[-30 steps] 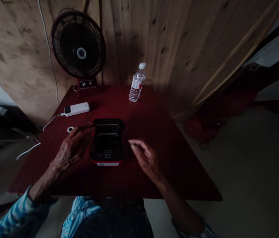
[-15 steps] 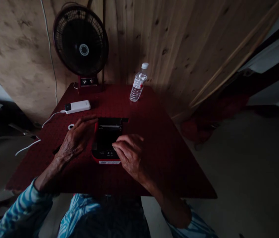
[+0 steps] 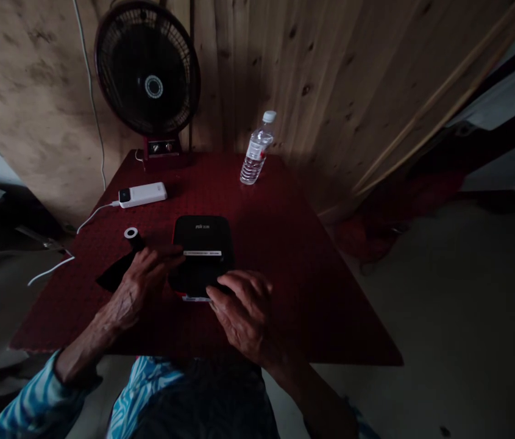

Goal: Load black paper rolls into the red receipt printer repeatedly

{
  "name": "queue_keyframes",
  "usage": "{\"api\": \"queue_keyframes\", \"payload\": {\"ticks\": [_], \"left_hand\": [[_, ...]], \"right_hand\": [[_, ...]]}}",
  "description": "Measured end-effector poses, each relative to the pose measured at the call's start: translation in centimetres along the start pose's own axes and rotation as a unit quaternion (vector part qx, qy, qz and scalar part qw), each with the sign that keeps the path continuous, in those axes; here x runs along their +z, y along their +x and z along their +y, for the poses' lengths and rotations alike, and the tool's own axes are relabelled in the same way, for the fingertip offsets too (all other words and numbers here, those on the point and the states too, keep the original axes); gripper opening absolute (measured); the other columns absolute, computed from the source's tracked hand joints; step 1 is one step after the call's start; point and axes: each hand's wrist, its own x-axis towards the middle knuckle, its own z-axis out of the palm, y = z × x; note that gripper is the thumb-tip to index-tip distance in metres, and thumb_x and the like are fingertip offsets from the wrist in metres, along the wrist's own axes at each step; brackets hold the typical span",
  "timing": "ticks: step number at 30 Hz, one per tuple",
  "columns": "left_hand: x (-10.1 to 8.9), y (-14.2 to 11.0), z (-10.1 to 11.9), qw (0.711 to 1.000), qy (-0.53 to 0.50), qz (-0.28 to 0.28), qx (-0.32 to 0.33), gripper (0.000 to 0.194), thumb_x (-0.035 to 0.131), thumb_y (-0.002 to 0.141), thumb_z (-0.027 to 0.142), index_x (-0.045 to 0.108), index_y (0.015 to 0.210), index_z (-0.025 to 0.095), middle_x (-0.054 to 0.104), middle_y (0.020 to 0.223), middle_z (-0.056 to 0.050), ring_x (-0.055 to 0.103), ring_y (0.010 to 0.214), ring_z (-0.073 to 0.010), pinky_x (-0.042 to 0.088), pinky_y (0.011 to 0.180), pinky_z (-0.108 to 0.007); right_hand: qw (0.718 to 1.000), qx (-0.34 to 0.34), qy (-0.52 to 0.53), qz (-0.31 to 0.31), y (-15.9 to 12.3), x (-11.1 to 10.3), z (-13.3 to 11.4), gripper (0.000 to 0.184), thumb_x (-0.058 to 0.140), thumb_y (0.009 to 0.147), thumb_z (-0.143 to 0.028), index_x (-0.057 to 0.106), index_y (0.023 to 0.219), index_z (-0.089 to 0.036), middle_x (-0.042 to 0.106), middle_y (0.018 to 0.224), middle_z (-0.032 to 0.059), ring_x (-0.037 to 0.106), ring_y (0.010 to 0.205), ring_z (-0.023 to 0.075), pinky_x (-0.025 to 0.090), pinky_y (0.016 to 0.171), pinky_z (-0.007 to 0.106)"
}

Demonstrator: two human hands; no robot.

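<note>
A small black and red label printer (image 3: 203,277) lies on the table in front of me, its black lid down, with a white printed strip across the middle. My left hand (image 3: 145,274) is at the printer's left side, fingers stretched out, the tips touching or close to the lid's edge. Curved over the front right corner is my right hand (image 3: 243,308), fingers apart and nothing gripped between them. Beside my left hand stands a small dark roll with a white core (image 3: 131,233). A dark flat piece (image 3: 113,275) lies partly hidden under that hand.
Dark red cloth covers the table (image 3: 312,292). A white power bank (image 3: 142,194) with a cable lies at the back left, in front of a fan (image 3: 147,85). Toward the back stands a clear water bottle (image 3: 256,152). A wooden wall (image 3: 321,73) rises behind the table.
The printer's lid has come down; its inside showed before. My left hand has moved down and slightly toward me, uncovering the roll. My right hand has shifted slightly toward me.
</note>
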Motion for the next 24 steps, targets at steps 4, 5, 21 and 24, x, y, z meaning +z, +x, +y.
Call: {"api": "queue_keyframes", "payload": {"ticks": [4,5,21,24], "left_hand": [[0.2,-1.1,-0.2,0.999,0.008,-0.028,0.021,0.048,0.036,0.102,0.009,0.050,0.146,0.022,0.063,0.137,-0.014,0.056,0.128,-0.0268,0.046,0.102,-0.045],[0.2,-1.0,-0.2,0.999,0.003,-0.024,0.021,0.048,0.037,0.101,0.009,0.050,0.145,0.022,0.063,0.136,-0.014,0.057,0.127,-0.0267,0.047,0.102,-0.045],[1.7,-1.8,-0.2,0.998,-0.041,0.027,-0.039,0.047,0.039,0.102,0.012,0.053,0.144,0.026,0.059,0.143,-0.014,0.058,0.129,-0.0264,0.050,0.105,-0.045],[1.7,-1.4,0.4,0.984,-0.120,0.068,-0.112,0.040,0.042,0.102,0.018,0.060,0.137,0.027,0.059,0.144,-0.011,0.059,0.130,-0.0254,0.051,0.106,-0.043]], "right_hand": [[0.995,0.060,0.081,-0.001,0.7,0.0,1.4,0.026,0.053,0.097,-0.026,0.064,0.121,-0.025,0.065,0.120,0.0099,0.060,0.115,0.0259,0.047,0.099,0.044],[0.991,0.091,0.098,0.001,1.0,0.1,2.1,0.028,0.050,0.099,-0.028,0.063,0.124,-0.026,0.064,0.123,0.0100,0.059,0.117,0.0257,0.048,0.100,0.045],[0.988,0.108,0.107,-0.010,0.3,2.0,5.0,0.031,0.042,0.101,-0.030,0.066,0.120,-0.027,0.069,0.125,0.0066,0.063,0.116,0.0235,0.043,0.105,0.045],[0.983,0.123,0.138,-0.016,0.3,1.7,5.3,0.034,0.038,0.103,-0.034,0.066,0.122,-0.028,0.068,0.125,0.0064,0.063,0.118,0.0232,0.046,0.104,0.044]]}}
